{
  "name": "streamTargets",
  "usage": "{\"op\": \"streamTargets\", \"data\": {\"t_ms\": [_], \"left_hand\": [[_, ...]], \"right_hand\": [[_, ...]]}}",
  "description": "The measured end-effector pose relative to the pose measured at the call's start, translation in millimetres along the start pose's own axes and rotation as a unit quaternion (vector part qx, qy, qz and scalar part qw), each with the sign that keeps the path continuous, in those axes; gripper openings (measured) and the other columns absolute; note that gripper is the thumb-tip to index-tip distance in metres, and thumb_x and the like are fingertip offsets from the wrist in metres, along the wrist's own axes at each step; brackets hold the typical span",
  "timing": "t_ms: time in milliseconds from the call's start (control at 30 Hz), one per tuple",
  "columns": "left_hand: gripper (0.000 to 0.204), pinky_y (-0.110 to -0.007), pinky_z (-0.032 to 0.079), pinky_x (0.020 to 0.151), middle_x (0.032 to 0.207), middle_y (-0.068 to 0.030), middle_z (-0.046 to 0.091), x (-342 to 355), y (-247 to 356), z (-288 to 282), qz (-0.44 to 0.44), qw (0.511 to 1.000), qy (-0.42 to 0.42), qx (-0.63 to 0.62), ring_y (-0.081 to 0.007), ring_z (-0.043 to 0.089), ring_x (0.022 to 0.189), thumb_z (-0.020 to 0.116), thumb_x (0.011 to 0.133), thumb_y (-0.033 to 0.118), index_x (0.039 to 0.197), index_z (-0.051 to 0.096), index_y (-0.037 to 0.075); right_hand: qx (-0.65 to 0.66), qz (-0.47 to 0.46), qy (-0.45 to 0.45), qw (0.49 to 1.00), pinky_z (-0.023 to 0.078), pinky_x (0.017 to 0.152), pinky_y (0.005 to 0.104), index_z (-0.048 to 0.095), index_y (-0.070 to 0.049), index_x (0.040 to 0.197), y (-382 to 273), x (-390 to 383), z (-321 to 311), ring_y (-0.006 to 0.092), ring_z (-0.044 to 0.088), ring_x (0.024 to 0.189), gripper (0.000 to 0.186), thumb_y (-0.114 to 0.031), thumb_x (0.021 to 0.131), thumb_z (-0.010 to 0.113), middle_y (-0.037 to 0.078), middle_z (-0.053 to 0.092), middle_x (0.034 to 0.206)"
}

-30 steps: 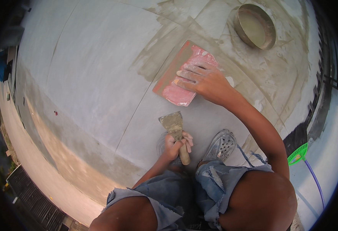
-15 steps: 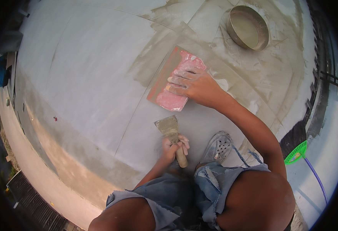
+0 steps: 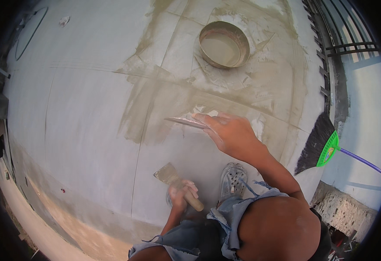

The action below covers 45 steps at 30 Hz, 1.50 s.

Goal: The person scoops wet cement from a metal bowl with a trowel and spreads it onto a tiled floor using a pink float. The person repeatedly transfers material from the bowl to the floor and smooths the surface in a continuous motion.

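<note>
My right hand (image 3: 236,135) grips a flat pinkish spreader (image 3: 182,121), seen almost edge-on just over the floor. Whether its edge touches the floor I cannot tell. Below it, close to my knees, my left hand (image 3: 181,195) is closed round the handle of a putty knife (image 3: 168,173). The knife's wide blade, dirty with dried filler, points up and to the left. Beyond my right hand, a grey-brown wet coat (image 3: 155,98) streaks the pale jointed floor. Farther off stands a round pan (image 3: 205,51) of pale slurry, its rim smeared.
To the right lies a black-bristled broom (image 3: 314,143) with a green head and purple handle. Dark metal railing (image 3: 349,48) runs along the right edge. My grey clog (image 3: 233,179) stands near my left hand. A thin hose (image 3: 36,30) loops at the far left.
The spreader has tipped from showing its broad pink face to nearly edge-on. My view has shifted right, so the pan and broom sit farther left in it. Both hands keep their tools.
</note>
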<state>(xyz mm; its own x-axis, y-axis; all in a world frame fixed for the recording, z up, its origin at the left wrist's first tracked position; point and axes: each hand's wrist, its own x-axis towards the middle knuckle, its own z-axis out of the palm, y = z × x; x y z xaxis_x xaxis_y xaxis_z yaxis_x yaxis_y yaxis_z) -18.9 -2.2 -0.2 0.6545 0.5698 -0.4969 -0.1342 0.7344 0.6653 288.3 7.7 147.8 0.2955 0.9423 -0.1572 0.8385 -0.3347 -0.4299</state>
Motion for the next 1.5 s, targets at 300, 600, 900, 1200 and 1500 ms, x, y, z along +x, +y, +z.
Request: {"op": "streamTargets", "data": {"t_ms": [300,600,900,1200,1500], "left_hand": [[0.027,-0.038,0.054,0.057,0.080,-0.0245,0.069,4,-4,1,0.015,1.000,-0.001,0.006,-0.0285,0.065,0.057,0.052,0.088,0.009,0.103,0.063,-0.010],[0.026,-0.040,0.056,0.061,0.080,-0.0197,0.067,11,18,16,-0.036,0.999,0.039,0.008,-0.0271,0.066,0.063,0.057,0.099,0.019,0.103,0.062,-0.006],[0.030,-0.048,0.033,0.125,0.150,-0.0257,0.055,102,101,117,-0.033,0.993,-0.111,0.013,-0.0333,0.044,0.150,0.058,0.104,0.026,0.117,0.060,-0.002],[0.067,-0.031,0.059,0.072,0.110,-0.0158,0.070,294,153,188,0.033,0.930,-0.096,0.355,-0.0188,0.073,0.091,0.066,0.107,0.034,0.150,0.042,-0.012],[0.046,-0.032,0.058,0.050,0.087,-0.0144,0.068,384,141,213,0.070,0.912,-0.022,0.404,-0.0188,0.071,0.060,0.067,0.106,0.033,0.116,0.051,-0.009]], "right_hand": [[0.387,0.099,0.062,0.915,0.056,0.092,0.0463,0.059,0.005,0.140,83,-9,104,0.0361,0.074,0.109,0.057,-0.027,0.096,0.076,0.027,0.075,0.112],[0.160,0.131,0.048,0.977,0.053,0.096,0.0440,0.065,0.002,0.130,47,-31,91,0.0411,0.066,0.113,0.053,-0.036,0.096,0.079,0.026,0.066,0.130],[0.366,0.051,-0.195,0.908,0.054,0.092,0.0480,0.038,-0.001,0.152,-5,-42,15,0.0452,0.070,0.107,0.067,-0.036,0.104,0.069,0.029,0.070,0.116],[0.052,0.190,0.087,0.977,0.055,0.090,0.0512,0.054,-0.001,0.151,133,29,-86,0.0473,0.070,0.101,0.057,-0.019,0.099,0.068,0.030,0.073,0.106],[-0.046,0.179,-0.121,0.975,0.056,0.095,0.0507,0.070,-0.004,0.140,158,137,-103,0.0448,0.071,0.098,0.046,-0.020,0.097,0.066,0.026,0.075,0.099]]}}
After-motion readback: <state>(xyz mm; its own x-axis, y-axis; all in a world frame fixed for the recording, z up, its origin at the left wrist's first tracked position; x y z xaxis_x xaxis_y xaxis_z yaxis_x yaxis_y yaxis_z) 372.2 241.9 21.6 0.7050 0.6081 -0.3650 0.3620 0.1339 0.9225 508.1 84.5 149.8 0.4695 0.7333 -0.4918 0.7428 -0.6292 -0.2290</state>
